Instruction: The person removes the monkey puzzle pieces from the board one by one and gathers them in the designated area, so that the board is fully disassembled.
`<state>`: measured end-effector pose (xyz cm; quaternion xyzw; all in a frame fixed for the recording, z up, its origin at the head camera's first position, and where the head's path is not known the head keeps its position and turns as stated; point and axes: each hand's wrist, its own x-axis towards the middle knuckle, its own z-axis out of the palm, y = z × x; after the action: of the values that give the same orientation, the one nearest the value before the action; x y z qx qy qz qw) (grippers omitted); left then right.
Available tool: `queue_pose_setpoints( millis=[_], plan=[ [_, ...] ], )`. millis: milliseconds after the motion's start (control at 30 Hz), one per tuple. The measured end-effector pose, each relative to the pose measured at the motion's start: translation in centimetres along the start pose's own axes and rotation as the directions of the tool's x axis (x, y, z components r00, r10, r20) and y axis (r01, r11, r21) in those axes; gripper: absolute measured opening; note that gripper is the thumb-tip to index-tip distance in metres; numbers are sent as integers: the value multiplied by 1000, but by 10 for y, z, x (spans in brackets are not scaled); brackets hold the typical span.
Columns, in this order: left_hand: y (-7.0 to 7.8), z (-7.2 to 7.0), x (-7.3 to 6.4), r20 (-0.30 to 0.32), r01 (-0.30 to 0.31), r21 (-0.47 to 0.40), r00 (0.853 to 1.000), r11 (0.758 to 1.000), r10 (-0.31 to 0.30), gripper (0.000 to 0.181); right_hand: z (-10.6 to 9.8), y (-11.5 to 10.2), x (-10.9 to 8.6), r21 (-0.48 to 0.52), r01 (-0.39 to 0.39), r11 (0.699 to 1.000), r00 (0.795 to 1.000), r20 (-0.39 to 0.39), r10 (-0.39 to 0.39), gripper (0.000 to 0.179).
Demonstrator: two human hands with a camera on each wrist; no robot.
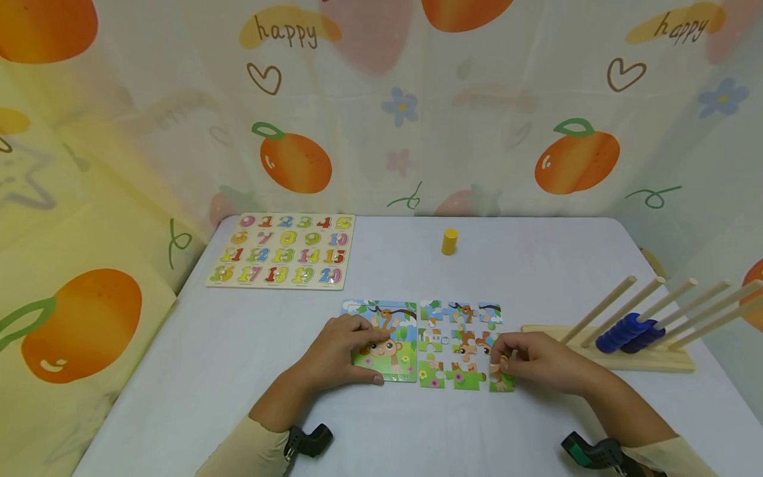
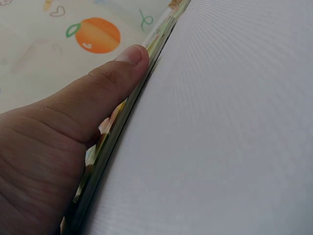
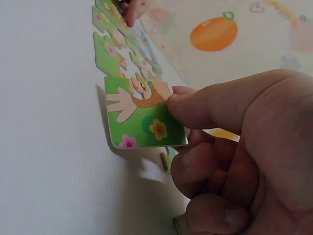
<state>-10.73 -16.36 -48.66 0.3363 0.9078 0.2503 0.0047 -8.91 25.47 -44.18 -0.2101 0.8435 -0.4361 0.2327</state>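
Observation:
A puzzle board [image 1: 401, 372] with a monkey picture lies flat on the table, and my left hand [image 1: 342, 351] rests on its left part. In the left wrist view, the thumb [image 2: 105, 83] lies along the board's edge; the other fingers are mostly hidden. My right hand [image 1: 542, 359] pinches a jigsaw piece [image 3: 142, 115] between thumb and fingers at the lower right of the loose pieces. This piece is green with flowers and part of the monkey. Several other jigsaw pieces [image 1: 467, 379] lie in spaced rows between the board and my right hand.
A number puzzle board [image 1: 274, 283] lies at the back left. A yellow cylinder [image 1: 450, 242] stands toward the back. On the right, a wooden peg rack [image 1: 650, 361] carries dark blue rings [image 1: 622, 333] on slanted rods, close to my right hand. Patterned cloth hangs behind the white table [image 1: 453, 437].

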Motion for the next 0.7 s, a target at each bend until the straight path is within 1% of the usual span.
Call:
queue_pose_setpoints(
  millis=[267,400,567,700],
  plan=[
    [0,0,0,2,0,-2,1000,1000,0,77,1,3,-4,-1,-10,1000,1000,-12,10,8],
    [1,-1,0,8,13,-2,1000,1000,-13,77,2,5,-4,-17,-13,1000,999,-38,13,8],
    [1,-1,0,9,16,2,1000,1000,-16,77,8,8,-4,-57,-24,998,992,-121,17,14],
    [1,-1,0,8,14,2,1000,1000,-14,77,15,8,-6,-76,-53,996,978,-208,36,16]
  ],
)
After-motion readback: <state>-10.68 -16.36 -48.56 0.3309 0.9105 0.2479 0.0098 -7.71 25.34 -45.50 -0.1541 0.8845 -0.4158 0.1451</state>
